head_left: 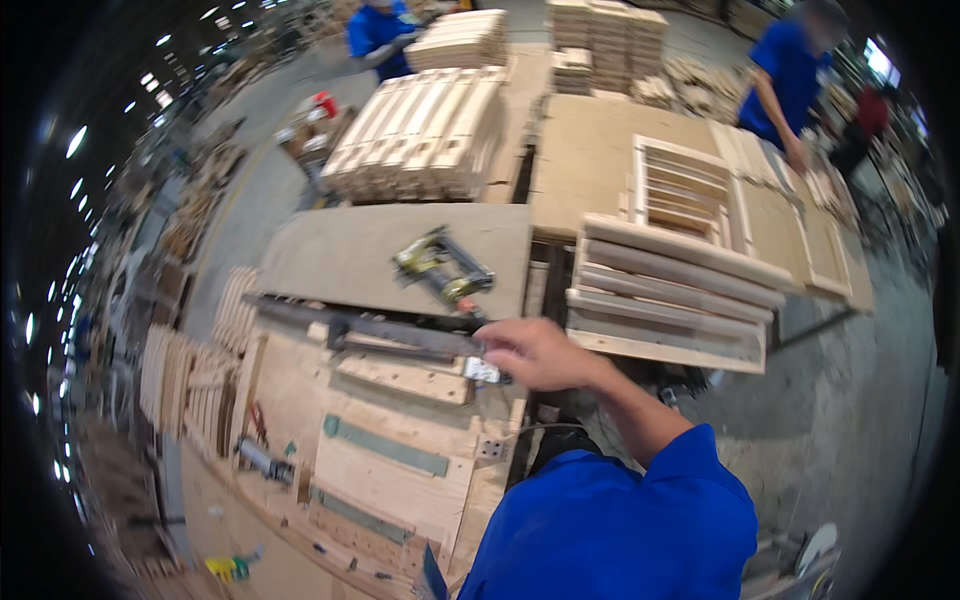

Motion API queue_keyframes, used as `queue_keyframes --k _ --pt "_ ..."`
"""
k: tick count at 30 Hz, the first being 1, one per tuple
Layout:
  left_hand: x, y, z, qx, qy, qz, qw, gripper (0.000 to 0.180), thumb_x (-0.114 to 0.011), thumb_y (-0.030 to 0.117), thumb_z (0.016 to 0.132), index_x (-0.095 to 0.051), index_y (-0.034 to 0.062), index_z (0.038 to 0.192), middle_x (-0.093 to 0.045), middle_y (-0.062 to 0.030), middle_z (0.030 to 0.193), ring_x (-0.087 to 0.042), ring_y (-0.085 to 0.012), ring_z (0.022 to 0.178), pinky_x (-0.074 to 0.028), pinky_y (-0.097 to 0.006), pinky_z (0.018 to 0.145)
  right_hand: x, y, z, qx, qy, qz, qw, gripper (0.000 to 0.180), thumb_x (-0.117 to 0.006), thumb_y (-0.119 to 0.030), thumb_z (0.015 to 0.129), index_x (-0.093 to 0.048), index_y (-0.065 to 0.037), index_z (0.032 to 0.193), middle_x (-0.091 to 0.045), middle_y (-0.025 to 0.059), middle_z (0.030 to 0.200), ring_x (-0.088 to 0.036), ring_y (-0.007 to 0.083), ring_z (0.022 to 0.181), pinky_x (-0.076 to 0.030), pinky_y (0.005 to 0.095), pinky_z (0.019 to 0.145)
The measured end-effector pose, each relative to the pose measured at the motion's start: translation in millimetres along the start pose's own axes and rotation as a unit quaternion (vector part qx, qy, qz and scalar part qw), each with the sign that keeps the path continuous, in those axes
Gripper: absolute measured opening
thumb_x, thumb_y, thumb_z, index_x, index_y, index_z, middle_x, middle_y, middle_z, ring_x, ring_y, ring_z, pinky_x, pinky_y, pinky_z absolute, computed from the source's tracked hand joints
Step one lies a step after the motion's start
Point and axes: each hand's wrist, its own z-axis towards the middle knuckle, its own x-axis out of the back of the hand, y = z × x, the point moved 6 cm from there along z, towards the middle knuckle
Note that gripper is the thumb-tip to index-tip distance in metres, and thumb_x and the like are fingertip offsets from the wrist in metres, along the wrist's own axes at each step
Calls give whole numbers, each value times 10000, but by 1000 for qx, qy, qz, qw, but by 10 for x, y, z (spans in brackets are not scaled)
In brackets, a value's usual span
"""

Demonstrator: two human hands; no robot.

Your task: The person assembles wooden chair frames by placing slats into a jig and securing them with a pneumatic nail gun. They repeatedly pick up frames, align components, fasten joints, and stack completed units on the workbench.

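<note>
My right hand (535, 352) reaches forward from a blue sleeve, its fingers curled around a small shiny metal piece (483, 370). That piece sits at the right end of a dark metal bar (380, 328) on a wooden jig (400, 440). Just beyond the hand, a yellow and black nail gun (440, 268) lies on a flat board (340, 250). My left hand is out of the picture.
A slatted wooden frame (670, 295) lies right of the hand, with another frame (685, 190) behind it. Stacks of wooden slats (425, 130) stand at the back. Two people in blue (785, 80) (378, 30) work at the far benches. More slats (190, 390) lean at the left.
</note>
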Motion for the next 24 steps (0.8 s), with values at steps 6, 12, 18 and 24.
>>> queue_keyframes --k 6,12,18,24 --pt "-21 378 33 1 -6 21 1000 591 -764 420 952 -667 -32 1320 -725 -255 1193 -698 -441 1098 -575 -505 946 2089 526 -1027 -169 244 -507 809 462 -800 -305 911 -692 -40 1273 -710 225 1225 -666 372 1165 -492 476 1014" --pt "53 481 112 11 1 18 1000 577 -755 444 966 -691 -26 1295 -736 -250 1169 -711 -431 1069 -589 -498 926 2992 1304 -1506 -243 171 -435 850 441 -851 -365 862 -723 -86 1178 -736 139 1099 -674 391 1107 -520 482 957" --pt "84 115 76 46 32 -9 998 568 -745 468 981 -715 -20 1270 -747 -245 1146 -724 -421 1041 -603 -491 906 3262 909 -1096 -166 241 -452 843 413 -830 -378 884 -730 -63 1131 -752 165 1014 -706 406 920 -557 470 801" --pt "359 511 105 -143 165 -155 964 506 -739 428 1002 -746 -33 1211 -773 -214 1127 -750 -369 1005 -623 -464 851 3613 -311 -570 -75 344 -348 869 335 -673 -284 1045 -739 30 1142 -666 20 829 -575 98 807 -486 295 719"
